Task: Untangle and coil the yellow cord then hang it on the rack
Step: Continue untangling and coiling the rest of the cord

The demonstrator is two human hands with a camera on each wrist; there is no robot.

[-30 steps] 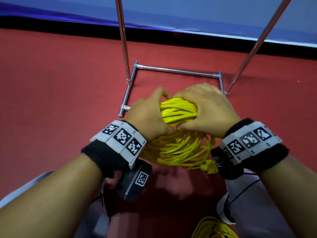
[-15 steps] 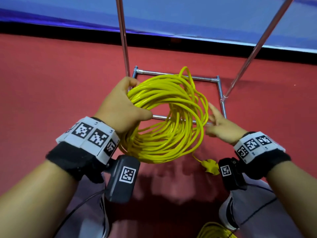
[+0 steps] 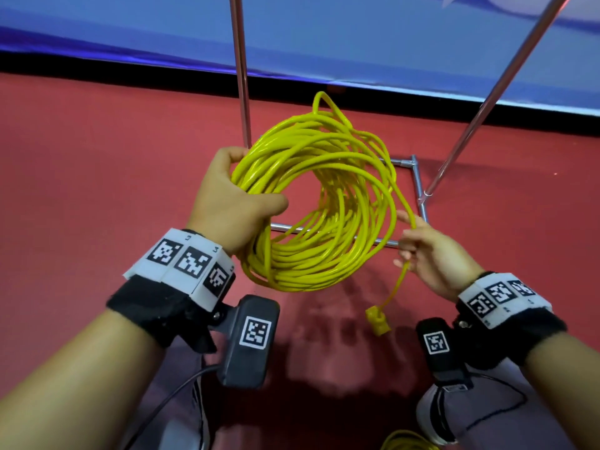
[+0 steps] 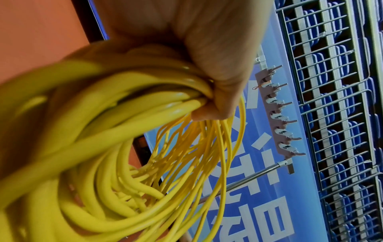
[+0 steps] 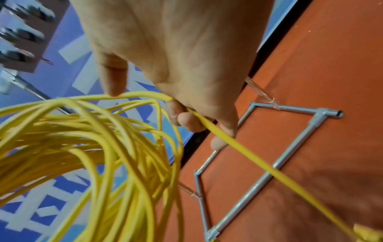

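A yellow cord (image 3: 311,203) is wound into a loose coil held up over the red floor. My left hand (image 3: 233,203) grips the coil's left side, its fingers wrapped round the bundle (image 4: 157,98). My right hand (image 3: 428,254) pinches the single loose strand (image 5: 199,119) at the coil's right side. That strand's yellow plug (image 3: 376,319) dangles below the hand. The rack's metal base frame (image 3: 418,186) lies on the floor under the coil, and two upright poles (image 3: 242,92) rise from it. A bar of hooks (image 4: 277,114) shows in the left wrist view.
A blue banner wall (image 3: 324,34) runs behind the rack. Another bit of yellow cord (image 3: 406,441) lies at the bottom edge beside my shoe (image 3: 431,414). Wire shelving with blue items (image 4: 342,114) stands beyond the hooks.
The coil was bunched between both hands over the base frame. Now my left hand holds it up opened into a ring, and my right hand has moved to the loose strand on the right.
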